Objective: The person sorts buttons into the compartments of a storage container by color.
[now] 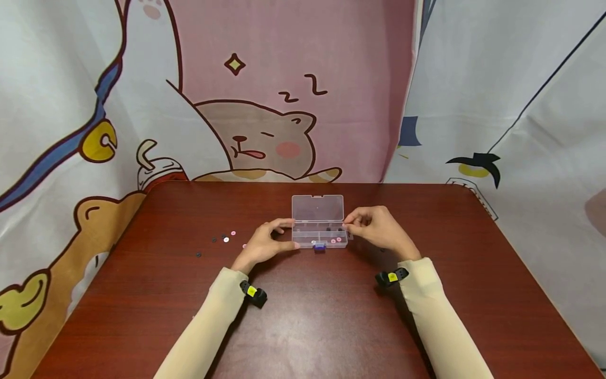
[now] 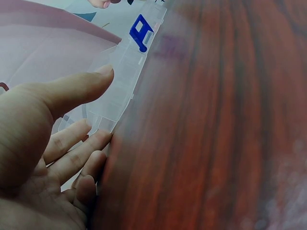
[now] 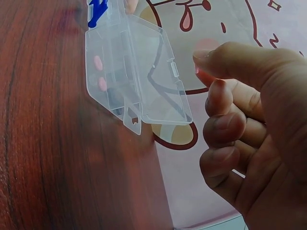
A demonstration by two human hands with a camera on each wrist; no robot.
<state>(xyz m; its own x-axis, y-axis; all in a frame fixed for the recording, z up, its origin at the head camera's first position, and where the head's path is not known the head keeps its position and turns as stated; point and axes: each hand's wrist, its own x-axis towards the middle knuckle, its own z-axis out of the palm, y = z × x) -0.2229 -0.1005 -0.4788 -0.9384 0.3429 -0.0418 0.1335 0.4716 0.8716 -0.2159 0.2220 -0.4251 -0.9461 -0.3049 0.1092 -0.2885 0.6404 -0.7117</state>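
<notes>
A clear plastic compartment box (image 1: pixel 319 235) lies on the table with its lid (image 1: pixel 317 208) raised at the back and a blue latch (image 1: pixel 320 247) at the front. My left hand (image 1: pixel 262 242) holds the box's left end, thumb at the front corner and fingers at the side. Just over the right end, my right hand (image 1: pixel 379 226) pinches a small pink button (image 3: pixel 196 68), mostly covered by thumb and forefinger. Pink buttons (image 3: pixel 99 72) lie in a front compartment of the box, and dark ones (image 1: pixel 329 229) sit farther back.
Left of the box are loose buttons: dark ones (image 1: pixel 198 255), a white one (image 1: pixel 226 239) and pink ones (image 1: pixel 233 233). One dark button (image 1: pixel 382 250) lies under the right forearm side. A printed curtain (image 1: pixel 360 95) hangs behind the brown table (image 1: pixel 303 326).
</notes>
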